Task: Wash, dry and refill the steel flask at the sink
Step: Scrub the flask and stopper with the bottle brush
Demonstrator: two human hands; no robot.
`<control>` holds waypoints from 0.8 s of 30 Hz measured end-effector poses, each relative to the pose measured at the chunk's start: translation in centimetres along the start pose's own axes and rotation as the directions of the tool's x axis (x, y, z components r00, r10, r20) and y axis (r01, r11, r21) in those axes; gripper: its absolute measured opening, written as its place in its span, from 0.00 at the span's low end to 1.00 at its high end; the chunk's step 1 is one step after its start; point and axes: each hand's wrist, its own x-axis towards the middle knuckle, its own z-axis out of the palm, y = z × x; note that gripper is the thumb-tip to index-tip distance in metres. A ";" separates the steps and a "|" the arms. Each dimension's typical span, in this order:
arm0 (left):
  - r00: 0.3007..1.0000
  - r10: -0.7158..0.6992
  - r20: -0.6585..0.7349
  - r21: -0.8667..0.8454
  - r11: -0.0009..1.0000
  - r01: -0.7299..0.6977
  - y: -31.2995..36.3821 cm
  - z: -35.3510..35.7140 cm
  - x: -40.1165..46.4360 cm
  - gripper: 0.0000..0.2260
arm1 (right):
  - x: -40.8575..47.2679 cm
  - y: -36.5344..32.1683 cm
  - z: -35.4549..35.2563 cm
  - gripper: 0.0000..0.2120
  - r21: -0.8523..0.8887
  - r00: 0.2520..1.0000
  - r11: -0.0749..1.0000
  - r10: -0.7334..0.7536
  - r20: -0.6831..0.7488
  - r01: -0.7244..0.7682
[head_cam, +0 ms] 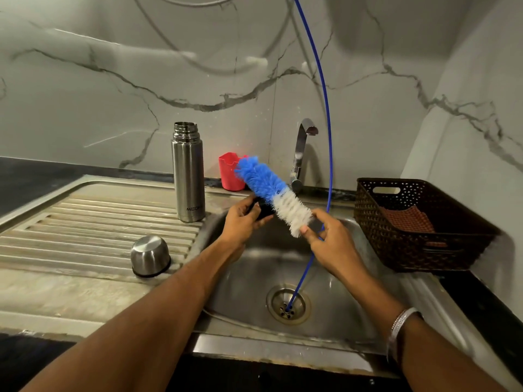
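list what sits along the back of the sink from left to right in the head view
steel flask standing open on the drainboard → red cup → tap → brown basket on the counter at the far right

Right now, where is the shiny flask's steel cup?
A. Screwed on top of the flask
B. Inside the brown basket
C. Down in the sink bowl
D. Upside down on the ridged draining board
D: the steel cup sits mouth-down on the draining board, and the flask stands open-topped behind it.
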 end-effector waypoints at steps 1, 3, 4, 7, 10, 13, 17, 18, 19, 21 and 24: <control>1.000 -0.010 0.006 -0.006 1.000 0.010 0.1 0.1 -0.1 0.17 | 0.2 0.0 0.2 0.18 0.012 1.000 1.000 0.002 -0.003 -0.002; 0.998 -0.008 0.058 0.045 0.999 0.006 0.1 0.4 -0.3 0.18 | 0.5 0.2 0.4 0.17 0.062 0.999 0.998 0.019 -0.049 -0.016; 0.997 0.004 0.073 0.067 0.998 -0.009 0.1 0.5 -0.3 0.18 | 0.6 0.2 0.3 0.17 0.077 0.998 0.997 0.027 -0.058 -0.023; 1.000 0.011 -0.003 0.043 0.999 -0.010 0.0 0.2 0.0 0.16 | 0.3 0.4 0.4 0.17 0.066 1.000 0.998 0.018 0.023 -0.020; 1.000 -0.011 -0.029 0.013 1.000 0.011 -0.1 0.1 0.4 0.15 | 0.5 0.5 0.5 0.20 0.026 0.999 0.999 0.040 0.009 -0.040; 1.000 -0.014 -0.013 -0.037 0.999 0.014 -0.1 0.6 0.5 0.16 | 0.9 0.8 0.6 0.17 0.048 0.999 0.998 0.035 -0.022 -0.034; 0.995 -0.093 -0.034 -0.216 0.973 0.084 0.1 0.6 0.4 0.16 | 0.9 0.7 1.0 0.13 0.121 0.998 0.991 0.051 0.033 -0.055; 0.992 -0.126 -0.027 -0.256 0.960 0.115 0.2 0.8 0.2 0.16 | 1.0 0.8 1.0 0.13 0.143 0.997 0.987 0.068 0.027 -0.071; 0.989 -0.148 -0.027 -0.292 0.947 0.134 0.3 1.0 0.1 0.16 | 1.0 0.7 1.1 0.13 0.170 0.997 0.982 0.078 0.024 -0.081; 0.985 -0.162 -0.061 -0.353 0.926 0.131 0.4 1.3 0.2 0.16 | 0.8 0.5 1.4 0.12 0.219 0.997 0.973 0.067 0.037 -0.073; 0.975 -0.199 -0.094 -0.396 0.907 0.147 0.4 1.0 0.5 0.15 | 0.7 0.6 1.7 0.14 0.236 0.997 0.969 0.059 0.054 -0.070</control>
